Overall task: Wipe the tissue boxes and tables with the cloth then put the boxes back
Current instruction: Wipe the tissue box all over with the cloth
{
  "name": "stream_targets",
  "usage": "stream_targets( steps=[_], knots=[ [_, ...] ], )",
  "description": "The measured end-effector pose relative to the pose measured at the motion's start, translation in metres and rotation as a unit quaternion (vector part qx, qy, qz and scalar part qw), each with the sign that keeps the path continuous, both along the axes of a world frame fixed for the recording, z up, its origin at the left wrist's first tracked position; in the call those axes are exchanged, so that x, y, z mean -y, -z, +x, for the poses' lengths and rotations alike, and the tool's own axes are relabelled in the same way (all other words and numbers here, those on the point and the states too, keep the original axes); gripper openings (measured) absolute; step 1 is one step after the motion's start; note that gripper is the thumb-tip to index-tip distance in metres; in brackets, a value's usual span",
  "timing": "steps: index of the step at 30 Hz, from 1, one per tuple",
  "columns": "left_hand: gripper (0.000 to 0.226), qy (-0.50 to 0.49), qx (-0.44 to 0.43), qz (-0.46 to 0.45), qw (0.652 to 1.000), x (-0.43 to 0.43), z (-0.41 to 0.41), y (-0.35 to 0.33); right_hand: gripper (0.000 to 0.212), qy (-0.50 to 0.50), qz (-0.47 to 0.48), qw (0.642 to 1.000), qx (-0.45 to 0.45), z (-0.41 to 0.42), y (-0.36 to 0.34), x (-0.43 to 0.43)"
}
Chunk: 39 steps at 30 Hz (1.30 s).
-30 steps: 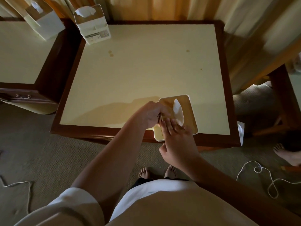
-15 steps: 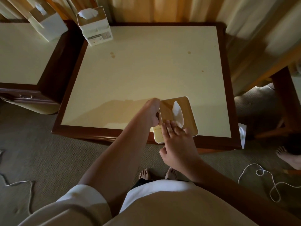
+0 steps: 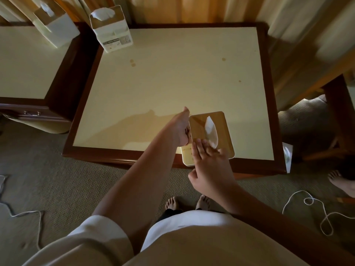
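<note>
A loose white cord (image 3: 307,203) lies looped on the carpet just right of the person's bare feet, so a sidestep along the table could catch it.

The right hand (image 3: 210,162) lies flat, fingers straight and together, on the near end of the wood-lidded tissue box (image 3: 199,124). Its fingertips touch the tissue (image 3: 211,129) poking out, which a slip could drag or tear.

The box stands at the table's (image 3: 172,89) near edge, its base over the dark rim. The left hand (image 3: 179,129) presses against its left side, thumb extended. I cannot tell whether its fingers pinch the cloth, which is hidden. A hard sideways rub could probably skid or tip the box off the edge.

Farther off, brown spots (image 3: 132,62) may get missed, and a wide sweep might knock the white tissue box (image 3: 112,30) at the far-left corner.
</note>
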<state>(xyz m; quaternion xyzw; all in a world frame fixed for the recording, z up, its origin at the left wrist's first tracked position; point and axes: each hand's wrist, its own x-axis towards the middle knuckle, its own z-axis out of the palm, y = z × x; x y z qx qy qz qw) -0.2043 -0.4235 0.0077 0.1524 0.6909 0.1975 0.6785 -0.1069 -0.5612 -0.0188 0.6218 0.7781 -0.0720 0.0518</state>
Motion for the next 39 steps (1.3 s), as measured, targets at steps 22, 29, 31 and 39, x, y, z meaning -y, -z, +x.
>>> stream_targets(
  steps=[22,29,31,39],
  knots=[
    [0.043,0.116,0.031,0.033,0.992,-0.019,0.006,0.023,0.083,-0.002,-0.015,1.000,0.003,0.003,0.004,-0.003],
    [0.037,0.172,-0.052,0.003,0.984,-0.015,0.005,0.029,0.084,-0.004,-0.007,1.000,0.007,0.004,0.002,-0.003],
    [0.047,0.191,-0.050,0.003,0.980,-0.021,-0.001,0.025,0.083,0.001,-0.001,1.000,0.003,0.004,0.002,-0.002],
    [0.074,0.206,0.023,-0.001,0.978,-0.029,-0.009,0.036,0.081,0.001,-0.006,1.000,0.004,0.003,0.001,-0.003]
  ],
)
